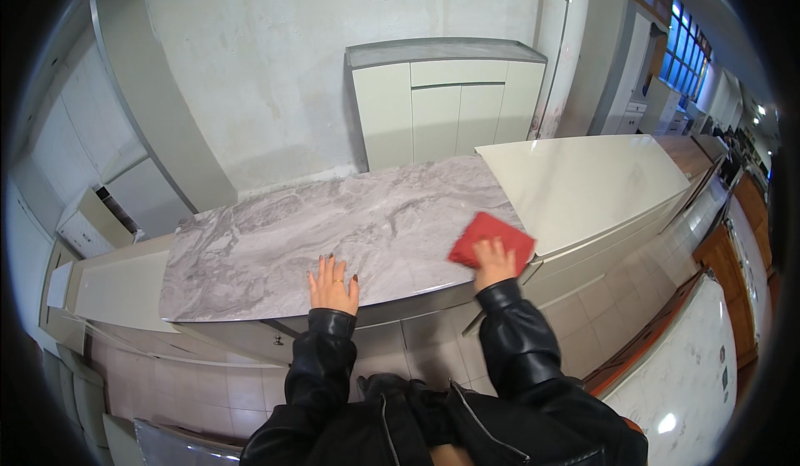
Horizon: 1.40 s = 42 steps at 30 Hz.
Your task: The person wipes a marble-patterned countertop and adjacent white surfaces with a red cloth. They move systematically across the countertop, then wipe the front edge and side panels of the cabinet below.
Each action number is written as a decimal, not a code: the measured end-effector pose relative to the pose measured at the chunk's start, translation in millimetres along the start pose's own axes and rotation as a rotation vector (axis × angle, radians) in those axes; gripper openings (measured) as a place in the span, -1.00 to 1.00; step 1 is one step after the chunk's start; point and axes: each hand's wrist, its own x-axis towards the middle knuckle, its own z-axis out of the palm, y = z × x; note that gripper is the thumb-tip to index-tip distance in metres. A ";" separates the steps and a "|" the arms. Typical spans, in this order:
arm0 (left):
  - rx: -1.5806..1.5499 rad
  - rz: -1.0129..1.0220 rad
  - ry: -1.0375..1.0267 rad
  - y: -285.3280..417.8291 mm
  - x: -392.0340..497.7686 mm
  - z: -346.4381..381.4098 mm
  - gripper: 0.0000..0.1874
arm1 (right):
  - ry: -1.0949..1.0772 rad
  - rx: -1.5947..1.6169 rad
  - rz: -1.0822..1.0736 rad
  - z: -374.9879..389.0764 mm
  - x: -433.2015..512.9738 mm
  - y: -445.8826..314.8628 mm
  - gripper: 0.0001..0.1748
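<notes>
A red cloth lies folded flat near the right end of a marble-patterned tabletop. My right hand rests on its lower part with the fingers spread a little, pressing it against the surface; whether the fingers grip the fabric cannot be told. My left hand lies palm down at the front edge of the same top, fingers apart, a ring on one finger, holding nothing. Black leather-look sleeves cover both forearms.
A glossy cream cabinet top adjoins on the right, and a lower cream unit on the left. Behind stands a pale sideboard against the wall. A white marble-look slab is at the lower right.
</notes>
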 end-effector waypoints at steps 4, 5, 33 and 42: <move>0.026 -0.023 0.004 -3.5 -2.9 1.2 -0.59 | -0.173 0.170 -0.347 -16.4 -21.0 -93.7 -0.35; 0.023 -0.021 0.008 -4.3 -2.7 2.3 -0.59 | -0.234 0.240 -0.421 -21.4 -30.5 -107.3 -0.35; 0.005 -0.018 0.017 -7.8 -3.7 5.4 -0.57 | -0.565 0.227 -0.520 -25.7 -3.1 -120.2 -0.32; -0.008 0.001 0.027 -8.9 -4.1 4.5 -0.57 | -0.607 0.191 -0.261 -6.6 44.2 -52.2 -0.36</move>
